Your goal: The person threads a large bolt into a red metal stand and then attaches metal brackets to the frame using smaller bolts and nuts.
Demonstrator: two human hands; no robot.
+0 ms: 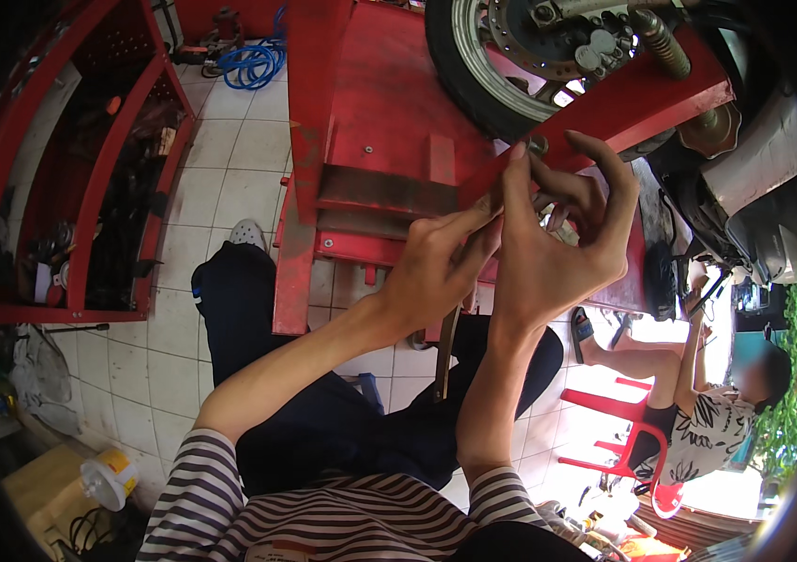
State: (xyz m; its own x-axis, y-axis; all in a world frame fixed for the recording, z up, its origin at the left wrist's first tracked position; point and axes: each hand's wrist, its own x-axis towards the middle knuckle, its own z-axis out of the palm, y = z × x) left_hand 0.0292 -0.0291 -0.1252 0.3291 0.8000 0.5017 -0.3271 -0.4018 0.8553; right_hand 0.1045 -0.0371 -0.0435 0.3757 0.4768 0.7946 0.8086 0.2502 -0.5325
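Both my hands work close together in front of a red metal beam (595,108) on a motorcycle lift. My left hand (436,267) is closed, its fingertips meeting my right hand; what they grip is hidden. My right hand (558,267) has its thumb raised, its index finger arched and the other fingers curled round a small shiny metal piece (556,220), mostly covered. A bolt end (537,145) shows by the right thumb tip. Below my left hand hangs a narrow flat metal bar (448,351); I cannot tell whether the hand holds it.
A motorcycle wheel (473,70) rests behind the beam on the red lift platform (394,103). At left stands a red tool rack (150,178); a blue hose (253,66) lies coiled beyond it. A person (712,417) sits at right on a red chair (604,445).
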